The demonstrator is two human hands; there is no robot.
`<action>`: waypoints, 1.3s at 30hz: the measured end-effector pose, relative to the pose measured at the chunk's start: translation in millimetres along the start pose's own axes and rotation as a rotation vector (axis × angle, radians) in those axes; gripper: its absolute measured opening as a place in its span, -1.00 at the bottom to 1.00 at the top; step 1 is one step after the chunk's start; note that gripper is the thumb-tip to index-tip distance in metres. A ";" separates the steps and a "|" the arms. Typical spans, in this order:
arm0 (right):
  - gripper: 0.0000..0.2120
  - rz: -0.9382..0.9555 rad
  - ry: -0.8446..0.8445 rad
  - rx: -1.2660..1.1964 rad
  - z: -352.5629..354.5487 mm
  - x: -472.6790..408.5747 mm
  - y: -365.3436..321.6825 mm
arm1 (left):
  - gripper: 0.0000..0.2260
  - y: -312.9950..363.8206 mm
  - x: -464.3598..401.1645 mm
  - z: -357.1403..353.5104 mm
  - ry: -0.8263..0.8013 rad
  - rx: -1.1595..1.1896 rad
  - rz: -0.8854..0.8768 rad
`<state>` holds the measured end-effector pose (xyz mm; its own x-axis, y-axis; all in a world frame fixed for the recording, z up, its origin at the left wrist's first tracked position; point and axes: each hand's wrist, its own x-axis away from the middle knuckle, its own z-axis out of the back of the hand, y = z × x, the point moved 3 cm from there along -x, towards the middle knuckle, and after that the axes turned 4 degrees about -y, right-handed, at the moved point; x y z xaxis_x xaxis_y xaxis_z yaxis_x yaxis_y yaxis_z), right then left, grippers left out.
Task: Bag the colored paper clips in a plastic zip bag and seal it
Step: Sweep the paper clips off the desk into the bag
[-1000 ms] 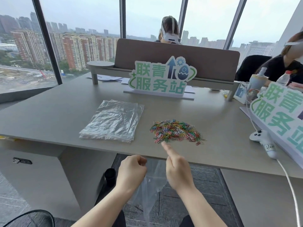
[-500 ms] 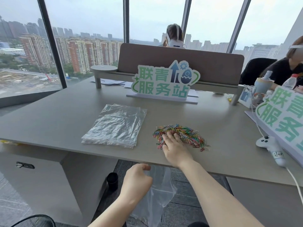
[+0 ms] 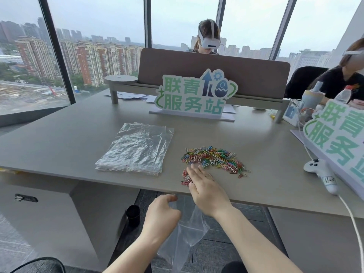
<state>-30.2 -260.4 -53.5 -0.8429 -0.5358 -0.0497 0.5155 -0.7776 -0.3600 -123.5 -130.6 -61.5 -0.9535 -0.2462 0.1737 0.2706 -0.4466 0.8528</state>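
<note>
Head view shows one heap of paper clips [image 3: 214, 159] on your desk [image 3: 59, 150], beside one stack of bags [image 3: 136, 148]. Your right hand [image 3: 204, 189], fingers spread flat, has dragged a small cluster toward the edge since before. Your left hand [image 3: 160, 213] pinches one zip bag [image 3: 187, 229], its mouth hidden below the edge.

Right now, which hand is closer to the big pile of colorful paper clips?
The right hand. It lies flat on the table, touching the pile of paper clips at its near edge. The left hand is below the table edge, holding a plastic bag.
</note>
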 end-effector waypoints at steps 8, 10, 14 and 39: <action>-0.50 -0.148 0.046 0.082 0.2 14.5 14.6 | -0.50 -0.4 2.7 -2.2 0.039 0.107 -0.009; -0.49 -0.136 0.041 0.103 -2.2 15.2 9.6 | -0.52 1.0 3.1 -3.0 0.048 0.143 -0.003; -0.43 -0.121 0.069 0.141 -6.3 21.2 2.8 | -0.52 1.8 5.1 -2.4 0.075 0.193 0.010; -0.47 -0.084 0.218 -0.140 2.6 22.7 -9.6 | -0.56 4.9 5.5 4.0 0.069 0.334 0.044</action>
<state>-53.8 -266.0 -48.7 -0.9030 -0.3758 -0.2082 0.4286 -0.7553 -0.4958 -127.9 -130.7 -54.4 -0.9275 -0.3220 0.1900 0.2422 -0.1303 0.9614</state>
